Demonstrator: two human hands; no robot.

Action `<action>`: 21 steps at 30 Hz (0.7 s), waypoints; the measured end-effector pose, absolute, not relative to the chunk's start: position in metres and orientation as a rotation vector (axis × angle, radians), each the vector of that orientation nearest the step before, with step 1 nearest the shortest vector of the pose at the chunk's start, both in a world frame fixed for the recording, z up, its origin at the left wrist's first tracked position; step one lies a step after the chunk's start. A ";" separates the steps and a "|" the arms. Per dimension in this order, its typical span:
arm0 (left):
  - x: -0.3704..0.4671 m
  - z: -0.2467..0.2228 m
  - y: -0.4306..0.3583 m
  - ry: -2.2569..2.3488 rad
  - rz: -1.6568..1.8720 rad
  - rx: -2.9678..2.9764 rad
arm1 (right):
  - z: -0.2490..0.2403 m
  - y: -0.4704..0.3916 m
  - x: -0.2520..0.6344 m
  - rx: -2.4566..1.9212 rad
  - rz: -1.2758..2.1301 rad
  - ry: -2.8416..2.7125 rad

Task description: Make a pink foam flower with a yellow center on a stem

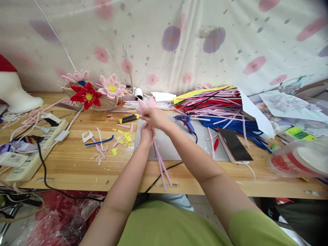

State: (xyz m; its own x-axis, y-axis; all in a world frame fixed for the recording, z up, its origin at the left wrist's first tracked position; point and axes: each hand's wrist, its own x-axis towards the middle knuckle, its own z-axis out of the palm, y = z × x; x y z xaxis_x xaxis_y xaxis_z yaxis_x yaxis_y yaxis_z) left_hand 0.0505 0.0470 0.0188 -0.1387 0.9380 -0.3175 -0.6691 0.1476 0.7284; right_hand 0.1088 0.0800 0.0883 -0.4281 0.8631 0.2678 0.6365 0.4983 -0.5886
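Note:
A pink flower (148, 103) of fuzzy stems is held upright over the grey mat (176, 145) at the centre of the table. My left hand (147, 134) is closed around its stems, and long pink stems (161, 164) hang down below it towards the table's front edge. Above it, my right hand (155, 118) is closed at the base of the petals, partly covering them. The blue glue gun (186, 122) lies on the mat to the right of my hands. A black and yellow cutter (128, 119) lies just to their left.
Finished flowers (88, 96) stand at the back left, near a power strip (38, 150). Yellow and pink scraps (123, 138) lie left of the mat. Bundled stems (215, 102), a phone (235, 145) and a plastic-wrapped tub (299, 160) are on the right.

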 end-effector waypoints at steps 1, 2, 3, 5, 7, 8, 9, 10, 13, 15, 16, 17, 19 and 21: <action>0.047 0.021 0.047 0.913 1.448 0.350 | 0.087 0.080 0.116 -1.219 0.581 -2.117; 0.044 0.023 0.048 0.870 1.437 0.317 | 0.085 0.079 0.123 -1.204 0.644 -2.015; 0.041 0.025 0.048 0.815 1.418 0.278 | 0.080 0.079 0.131 -1.182 0.734 -1.898; 0.037 0.031 0.048 0.707 1.383 0.199 | 0.067 0.080 0.144 -1.137 0.977 -1.619; 0.036 0.035 0.047 0.598 1.353 0.145 | 0.052 0.082 0.151 -1.131 1.245 -1.299; 0.036 0.037 0.046 0.543 1.336 0.132 | 0.045 0.083 0.152 -1.140 1.371 -1.142; 0.037 0.038 0.043 0.489 1.321 0.127 | 0.038 0.083 0.152 -1.149 1.492 -0.995; 0.039 0.039 0.041 0.438 1.309 0.128 | 0.034 0.083 0.151 -1.149 1.610 -0.868; 0.046 0.040 0.031 0.328 1.314 0.132 | 0.026 0.082 0.140 -1.063 1.934 -0.642; 0.050 0.040 0.025 0.288 1.352 0.130 | 0.025 0.081 0.131 -0.970 2.122 -0.610; 0.052 0.040 0.023 0.269 1.372 0.127 | 0.025 0.080 0.128 -0.947 2.198 -0.637; 0.052 0.040 0.022 0.251 1.382 0.124 | 0.024 0.080 0.125 -0.947 2.260 -0.686; 0.053 0.039 0.022 0.230 1.363 0.113 | 0.022 0.081 0.122 -0.999 2.322 -0.798; 0.052 0.036 0.023 0.245 1.307 0.098 | 0.018 0.081 0.124 -1.068 2.298 -0.899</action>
State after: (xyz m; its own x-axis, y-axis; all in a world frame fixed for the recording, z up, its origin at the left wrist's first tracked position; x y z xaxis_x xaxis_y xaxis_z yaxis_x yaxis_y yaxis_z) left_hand 0.0519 0.0234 0.0362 0.2391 0.9631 -0.1237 -0.9425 0.2608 0.2089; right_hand 0.1239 0.0813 0.0179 -0.5998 0.6258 -0.4986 -0.1215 -0.6871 -0.7163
